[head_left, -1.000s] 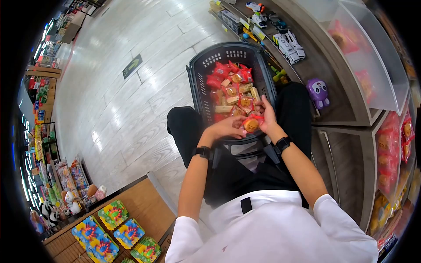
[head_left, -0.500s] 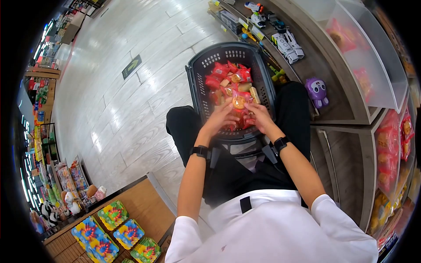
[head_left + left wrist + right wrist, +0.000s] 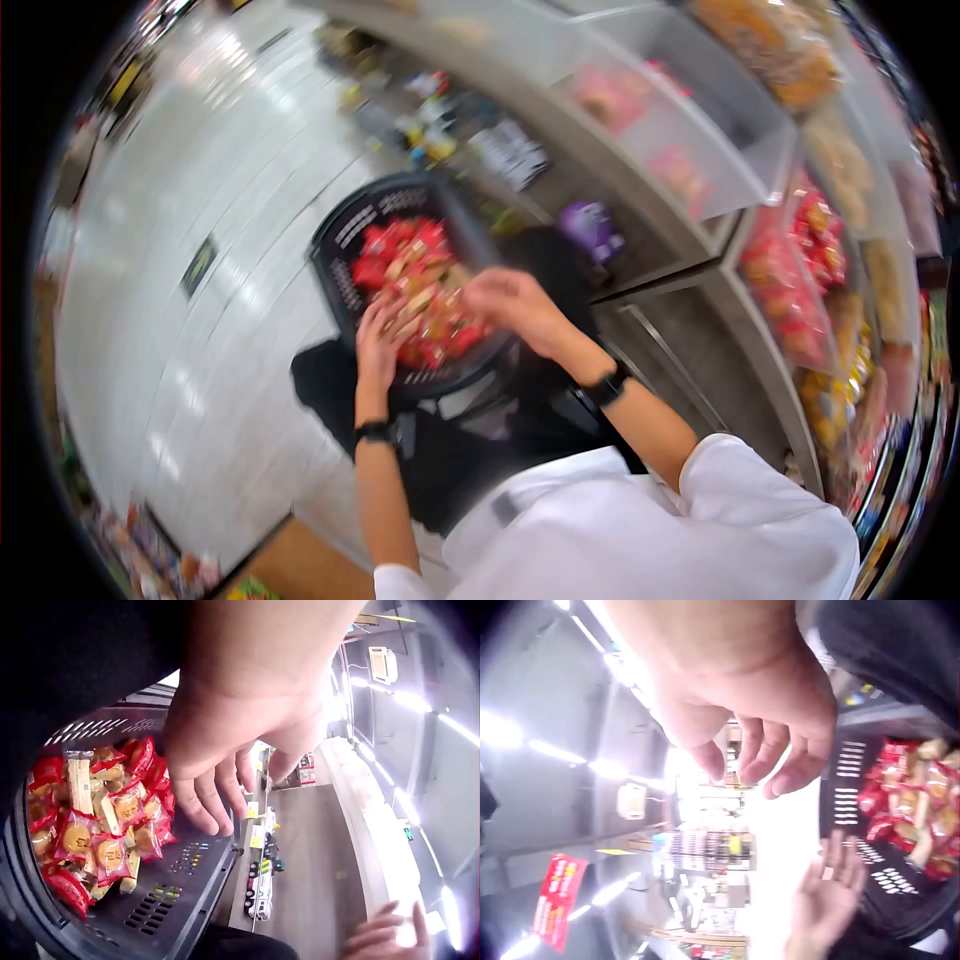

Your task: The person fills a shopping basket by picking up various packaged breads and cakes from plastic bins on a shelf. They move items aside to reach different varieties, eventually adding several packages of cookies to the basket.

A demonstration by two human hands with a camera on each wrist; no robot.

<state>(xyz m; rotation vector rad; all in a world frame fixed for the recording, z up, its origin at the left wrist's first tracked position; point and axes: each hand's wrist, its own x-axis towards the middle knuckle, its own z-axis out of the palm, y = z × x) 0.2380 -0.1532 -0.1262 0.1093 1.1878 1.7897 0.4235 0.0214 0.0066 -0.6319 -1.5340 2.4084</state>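
Observation:
A dark plastic basket point(image 3: 440, 386) sits between the person's knees, holding a heap of small snack packets. Round golden pastries in red-and-clear wrappers point(image 3: 77, 838) lie mixed with pale stick-shaped packets point(image 3: 80, 784). Over the left part of the heap hangs my left hand point(image 3: 378, 335), its fingers loose and nothing between them in the left wrist view. My right hand point(image 3: 515, 303), blurred in the head view, is raised at the basket's right side. In the right wrist view its fingers curl loosely around nothing.
To the right stands a shelf unit with toy vehicles point(image 3: 510, 152), a purple toy point(image 3: 591, 230) and a clear bin point(image 3: 735, 180) of red packets. Bagged snacks point(image 3: 785, 285) hang farther right. Tiled floor point(image 3: 240, 330) stretches to the left.
The red-wrapped pastry held in both hands a second ago has been let go into the basket. The hands have drawn apart, and the head view has swung toward the shelves on the right.

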